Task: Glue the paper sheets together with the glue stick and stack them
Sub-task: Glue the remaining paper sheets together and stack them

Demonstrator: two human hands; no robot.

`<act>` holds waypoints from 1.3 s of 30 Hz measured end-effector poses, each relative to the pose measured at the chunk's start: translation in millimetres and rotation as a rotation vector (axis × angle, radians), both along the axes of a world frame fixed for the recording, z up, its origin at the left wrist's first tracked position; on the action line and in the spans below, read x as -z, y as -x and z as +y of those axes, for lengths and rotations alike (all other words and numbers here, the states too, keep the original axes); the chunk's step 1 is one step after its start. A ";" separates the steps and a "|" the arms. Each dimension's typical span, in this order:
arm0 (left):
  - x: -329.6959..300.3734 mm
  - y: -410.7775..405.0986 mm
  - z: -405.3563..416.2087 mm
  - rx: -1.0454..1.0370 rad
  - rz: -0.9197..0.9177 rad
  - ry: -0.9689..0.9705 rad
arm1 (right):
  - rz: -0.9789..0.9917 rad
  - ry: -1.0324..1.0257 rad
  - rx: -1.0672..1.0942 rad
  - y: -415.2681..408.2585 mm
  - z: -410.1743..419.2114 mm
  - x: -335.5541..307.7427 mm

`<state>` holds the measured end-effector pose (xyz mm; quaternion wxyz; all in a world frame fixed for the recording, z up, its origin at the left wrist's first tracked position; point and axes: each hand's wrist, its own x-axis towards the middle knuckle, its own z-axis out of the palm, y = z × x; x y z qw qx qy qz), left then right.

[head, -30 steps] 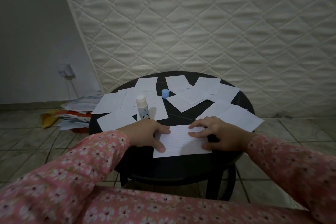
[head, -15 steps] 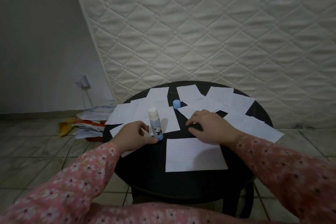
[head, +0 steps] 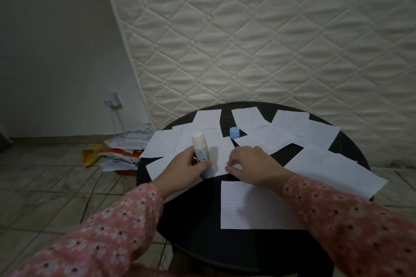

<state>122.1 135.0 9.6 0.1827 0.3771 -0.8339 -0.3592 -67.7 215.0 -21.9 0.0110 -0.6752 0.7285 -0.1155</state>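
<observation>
One glue stick, uncapped, and one blue cap stand on one round tabletop. One lined sheet lies nearest, and roughly a dozen overlapping paper sheets lie behind; their exact number cannot be told. Two hands show

Round table: dark, smooth, faint sheen. Paper sheets: thin, matt white; nearest lined sheet faintly ruled. Glue stick: smooth plastic tube, printed label. Blue cap: plain plastic. Mattress: quilted cream cloth, diamond-stitched. Sleeves: soft floral-print fabric. Floor tiles: dull, grouted.
</observation>
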 end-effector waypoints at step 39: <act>-3.8 53.0 -1.3 -0.030 -0.347 0.323 | -0.101 0.045 0.140 26.6 47.9 -13.9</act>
